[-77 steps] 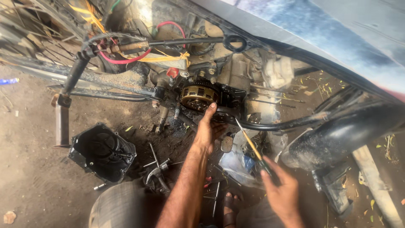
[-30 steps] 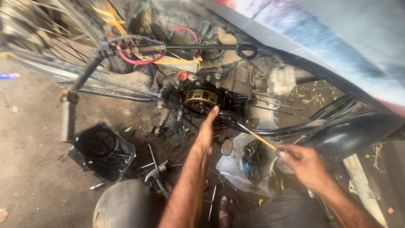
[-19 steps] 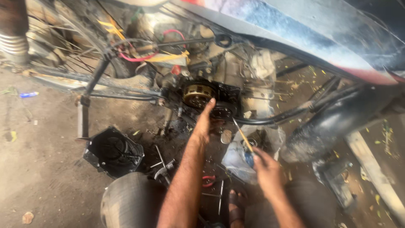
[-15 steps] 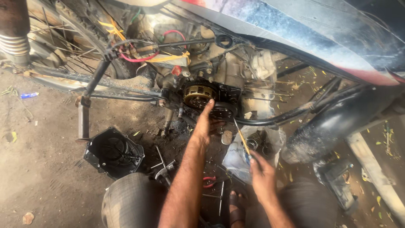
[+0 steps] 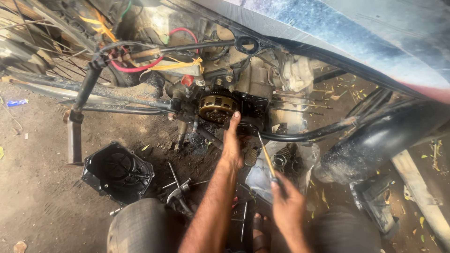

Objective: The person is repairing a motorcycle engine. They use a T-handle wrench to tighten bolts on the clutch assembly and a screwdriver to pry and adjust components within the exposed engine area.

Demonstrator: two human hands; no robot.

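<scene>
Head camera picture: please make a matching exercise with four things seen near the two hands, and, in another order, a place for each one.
Things:
1. round brass-coloured toothed clutch
2. black plastic engine cover
3. thin yellow-handled screwdriver
4. red cable

Places:
A. on the dirt ground, at lower left
B. in the right hand
C. looped above the black frame tube, at upper left
D. in the engine, just left of the fingertips of the left hand

Pairs: 1-D, 2-A, 3-B, 4-C
</scene>
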